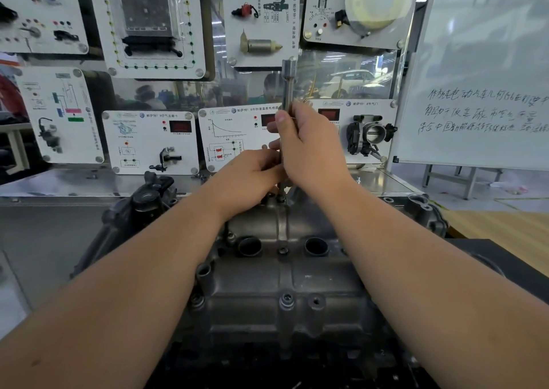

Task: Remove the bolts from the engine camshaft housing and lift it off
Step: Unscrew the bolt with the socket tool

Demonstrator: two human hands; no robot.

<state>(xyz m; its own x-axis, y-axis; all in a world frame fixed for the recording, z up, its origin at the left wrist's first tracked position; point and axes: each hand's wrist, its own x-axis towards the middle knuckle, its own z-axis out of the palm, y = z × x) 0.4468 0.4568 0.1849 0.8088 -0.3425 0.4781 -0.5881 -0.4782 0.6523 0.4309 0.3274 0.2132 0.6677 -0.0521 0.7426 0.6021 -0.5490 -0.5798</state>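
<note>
The grey cast camshaft housing lies in front of me on the engine, with two round plug wells and a bolt near its front edge. Another bolt sits between the wells. A long metal socket wrench stands upright on a bolt at the housing's far edge. My right hand grips the wrench shaft at mid height. My left hand pinches the shaft lower down, just above the bolt. The wrench's lower tip is partly hidden by my fingers.
A wall of white training panels with sensors and a throttle body stands behind the engine. A whiteboard with handwriting leans at the right. A black engine bracket rises at the housing's far left. A wooden tabletop lies at right.
</note>
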